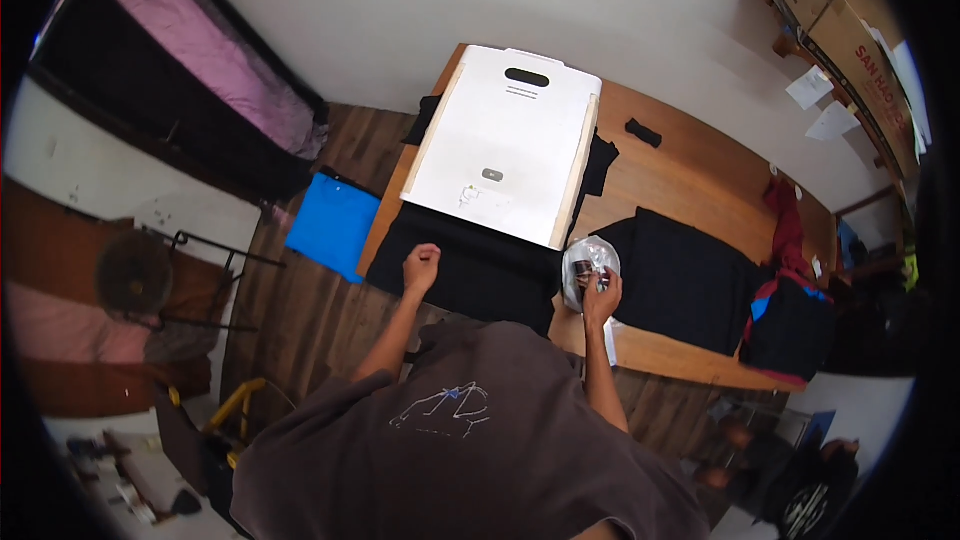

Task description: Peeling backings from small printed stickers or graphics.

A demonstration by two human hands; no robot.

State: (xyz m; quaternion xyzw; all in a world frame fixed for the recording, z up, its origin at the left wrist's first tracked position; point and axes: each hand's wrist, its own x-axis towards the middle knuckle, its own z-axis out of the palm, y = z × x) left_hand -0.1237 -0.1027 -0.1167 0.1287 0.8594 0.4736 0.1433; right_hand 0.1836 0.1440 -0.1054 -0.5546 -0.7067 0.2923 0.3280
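Note:
A white panel [490, 140] with a dark handle slot lies over a black garment [460, 270] on the wooden table, and black cloth sticks out from under both its sides. Over the garment's near part is my left hand [422, 266], fingers curled closed; whether anything small is in them is hidden. My right hand [604, 292] is at a clear plastic bag or tub [575, 290] with small dark and light items inside. Its fingers are pinched together at the opening, and what they grip is too small to name.
Right of the tub lies a black folded cloth [690, 280]; beyond it are red and black garments [790, 325]. A small black roll [643, 133] lies farther back. Cardboard boxes [850, 50] sit on a wall shelf. At left are a blue bag-like sheet [335, 225] and a fan [135, 273].

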